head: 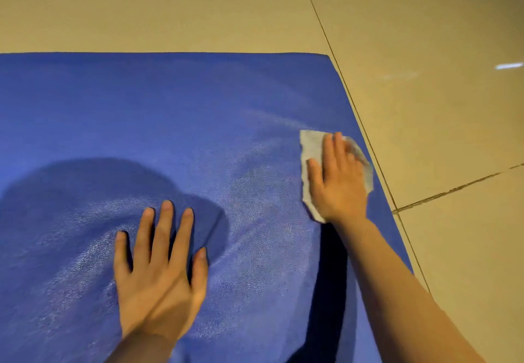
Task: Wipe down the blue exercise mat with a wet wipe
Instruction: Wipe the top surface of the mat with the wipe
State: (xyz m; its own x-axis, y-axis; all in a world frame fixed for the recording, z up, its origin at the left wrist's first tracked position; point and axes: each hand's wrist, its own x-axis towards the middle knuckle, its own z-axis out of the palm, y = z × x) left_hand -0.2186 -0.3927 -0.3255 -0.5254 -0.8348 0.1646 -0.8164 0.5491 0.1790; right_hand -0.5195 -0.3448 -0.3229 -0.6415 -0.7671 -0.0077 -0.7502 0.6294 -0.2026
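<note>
The blue exercise mat lies flat on the floor and fills most of the view. My right hand presses a white wet wipe flat against the mat near its right edge, fingers straight. The wipe spreads out under the palm and shows on both sides of it. My left hand rests flat on the mat at lower centre, fingers spread and straight, holding nothing. Damp, shiny streaks arc across the mat between the two hands.
Glossy beige floor tiles surround the mat beyond its far and right edges. A dark grout line runs close along the mat's right edge. The shadow of my head falls on the mat at left.
</note>
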